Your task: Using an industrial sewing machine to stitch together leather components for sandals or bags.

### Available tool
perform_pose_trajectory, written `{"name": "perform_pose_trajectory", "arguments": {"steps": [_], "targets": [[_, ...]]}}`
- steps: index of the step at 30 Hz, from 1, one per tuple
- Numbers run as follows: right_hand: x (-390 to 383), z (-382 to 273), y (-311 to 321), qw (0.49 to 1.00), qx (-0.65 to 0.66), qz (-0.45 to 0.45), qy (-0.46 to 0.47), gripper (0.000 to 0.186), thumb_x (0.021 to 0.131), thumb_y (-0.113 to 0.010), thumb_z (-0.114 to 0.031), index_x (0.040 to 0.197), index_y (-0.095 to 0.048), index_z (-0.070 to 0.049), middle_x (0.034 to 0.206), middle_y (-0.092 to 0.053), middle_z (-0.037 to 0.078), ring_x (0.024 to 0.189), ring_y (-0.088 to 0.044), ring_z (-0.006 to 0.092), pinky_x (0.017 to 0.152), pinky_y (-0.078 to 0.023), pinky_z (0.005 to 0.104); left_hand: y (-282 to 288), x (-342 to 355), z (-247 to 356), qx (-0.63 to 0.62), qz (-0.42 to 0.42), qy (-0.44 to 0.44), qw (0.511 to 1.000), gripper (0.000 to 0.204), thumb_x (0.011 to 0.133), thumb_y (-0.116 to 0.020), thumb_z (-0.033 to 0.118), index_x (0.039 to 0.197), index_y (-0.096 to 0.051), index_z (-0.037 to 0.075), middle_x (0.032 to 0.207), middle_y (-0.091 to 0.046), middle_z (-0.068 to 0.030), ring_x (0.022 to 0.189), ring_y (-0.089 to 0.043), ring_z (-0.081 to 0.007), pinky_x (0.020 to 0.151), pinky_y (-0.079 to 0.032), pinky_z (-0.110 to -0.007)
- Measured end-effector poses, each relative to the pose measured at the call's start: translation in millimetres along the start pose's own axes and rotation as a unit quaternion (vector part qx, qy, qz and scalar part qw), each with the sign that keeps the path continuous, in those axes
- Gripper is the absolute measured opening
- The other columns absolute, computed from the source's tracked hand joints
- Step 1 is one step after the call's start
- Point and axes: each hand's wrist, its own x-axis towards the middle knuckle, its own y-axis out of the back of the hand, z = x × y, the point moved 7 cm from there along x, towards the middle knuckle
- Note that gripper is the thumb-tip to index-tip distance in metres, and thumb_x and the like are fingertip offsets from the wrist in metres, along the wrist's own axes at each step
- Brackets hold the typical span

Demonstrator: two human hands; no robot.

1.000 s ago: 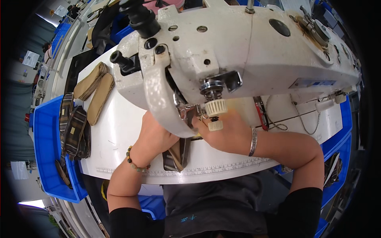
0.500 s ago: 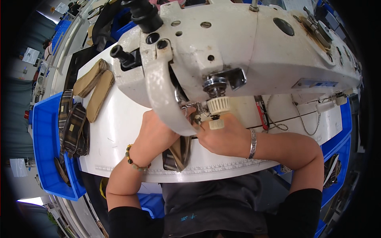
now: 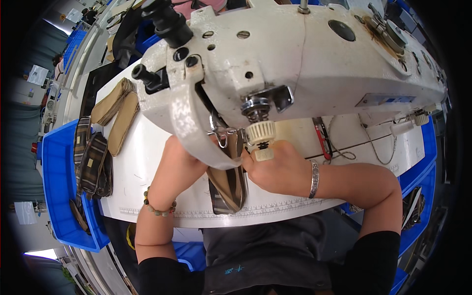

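Observation:
A striped zippered pouch (image 3: 224, 185) with tan lining lies under the head of a white sewing machine (image 3: 314, 64), its zipper running along the right edge toward me. My right hand (image 3: 278, 166) is curled at that zipper edge, fingertips pinched on it just below the cream tension knob (image 3: 260, 132). On the pouch's other side is my left hand (image 3: 183, 160), bent toward the presser foot area (image 3: 227, 135). The machine's curved white guard (image 3: 189, 123) hides its fingertips, so I cannot tell their grip.
Tan flat pieces (image 3: 120, 118) and striped pouches (image 3: 93, 162) lie at the left, partly over a blue bin (image 3: 59, 191). Red-handled snips (image 3: 323, 140) and a loose cord (image 3: 388, 157) are right of the machine. A printed ruler strip (image 3: 275, 205) follows the table's near edge.
The pouch's near end has shifted slightly right, and more of its tan lining shows. My left hand has drawn a little left, its fingertips now out of sight. The whole view has shifted slightly.

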Motion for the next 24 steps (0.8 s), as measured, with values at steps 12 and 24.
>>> {"name": "perform_pose_trajectory", "arguments": {"steps": [12,24], "targets": [[0,2,-9,1.0,-0.009,-0.013,0.027,0.006,0.074,-0.062,-0.014,0.076,-0.067,-0.015,0.056,-0.059,0.008,0.054,-0.063,0.0249,0.048,-0.047,0.0375,-2,-9,42,0.05,0.005,-0.252,0.966,0.016,0.06,-0.069,0.001,0.072,-0.067,0.012,0.071,-0.061,0.0005,0.071,-0.065,-0.0196,0.066,-0.054,-0.033],[5,-3,8,0.999,-0.037,-0.029,0.024,0.013,0.075,-0.062,-0.014,0.082,-0.067,-0.003,0.059,-0.06,0.007,0.051,-0.061,0.0235,0.046,-0.047,0.0369,-22,-8,37,0.208,-0.043,-0.162,0.964,0.035,0.076,-0.076,0.017,0.11,-0.073,0.017,0.077,-0.061,0.0024,0.065,-0.06,-0.0177,0.065,-0.043,-0.032]]}}
